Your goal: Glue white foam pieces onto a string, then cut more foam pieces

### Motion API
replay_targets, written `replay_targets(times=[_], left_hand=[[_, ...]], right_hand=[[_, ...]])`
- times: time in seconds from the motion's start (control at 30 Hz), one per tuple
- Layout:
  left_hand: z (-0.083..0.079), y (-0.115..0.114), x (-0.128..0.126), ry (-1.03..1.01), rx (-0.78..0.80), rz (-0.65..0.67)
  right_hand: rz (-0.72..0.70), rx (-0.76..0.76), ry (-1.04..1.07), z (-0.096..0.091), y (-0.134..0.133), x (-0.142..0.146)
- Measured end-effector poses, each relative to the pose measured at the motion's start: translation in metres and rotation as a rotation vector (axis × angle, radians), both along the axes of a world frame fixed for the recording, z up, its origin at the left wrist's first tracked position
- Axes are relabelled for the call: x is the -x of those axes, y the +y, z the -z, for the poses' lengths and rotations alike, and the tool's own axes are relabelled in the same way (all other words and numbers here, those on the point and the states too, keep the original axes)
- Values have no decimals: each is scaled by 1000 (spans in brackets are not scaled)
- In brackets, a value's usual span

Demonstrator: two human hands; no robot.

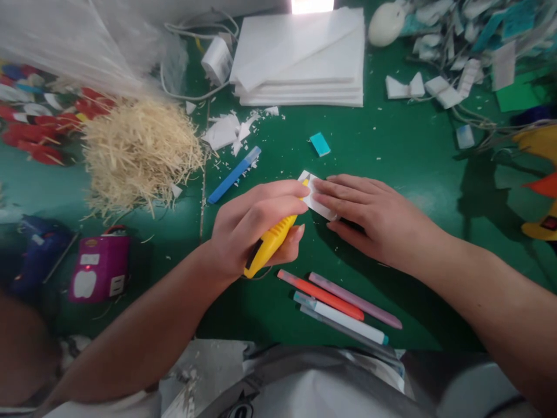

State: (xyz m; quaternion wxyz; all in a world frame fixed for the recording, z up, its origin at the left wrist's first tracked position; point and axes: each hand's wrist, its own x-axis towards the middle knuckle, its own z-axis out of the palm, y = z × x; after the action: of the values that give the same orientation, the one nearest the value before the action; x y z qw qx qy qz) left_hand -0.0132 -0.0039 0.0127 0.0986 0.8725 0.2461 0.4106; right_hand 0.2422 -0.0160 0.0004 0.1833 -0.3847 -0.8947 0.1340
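Observation:
My left hand (256, 226) is closed around a yellow utility knife (270, 242), its tip at the edge of a small white foam piece (315, 200) on the green mat (391, 151). My right hand (369, 215) lies flat with fingers stretched out, pressing that white piece down from the right. The piece's right part is hidden under the fingers.
A stack of white foam sheets (304, 58) lies at the back. A heap of straw-like sticks (139, 151) sits left, a blue pen (235, 174) beside it. Several markers (339, 305) lie near me. A magenta box (100, 270) is at left, scraps at right.

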Motion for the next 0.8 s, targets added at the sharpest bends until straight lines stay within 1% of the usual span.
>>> replay_targets(times=[0.13,0.47,0.67,0.8], left_hand=[[-1,0,1,15,-14,12],[-1,-3,0,28,-50,-60],[-5,-3,0,21,-81,-19],[-5,-1,0,5,-131,-32]], right_hand=[[-18,-23,-4,-1,0,0],[-31,-29,-10,-3,1,0],[-31,-8,-12,-2,2,-1],[-35,1,0,-1,3,-2]])
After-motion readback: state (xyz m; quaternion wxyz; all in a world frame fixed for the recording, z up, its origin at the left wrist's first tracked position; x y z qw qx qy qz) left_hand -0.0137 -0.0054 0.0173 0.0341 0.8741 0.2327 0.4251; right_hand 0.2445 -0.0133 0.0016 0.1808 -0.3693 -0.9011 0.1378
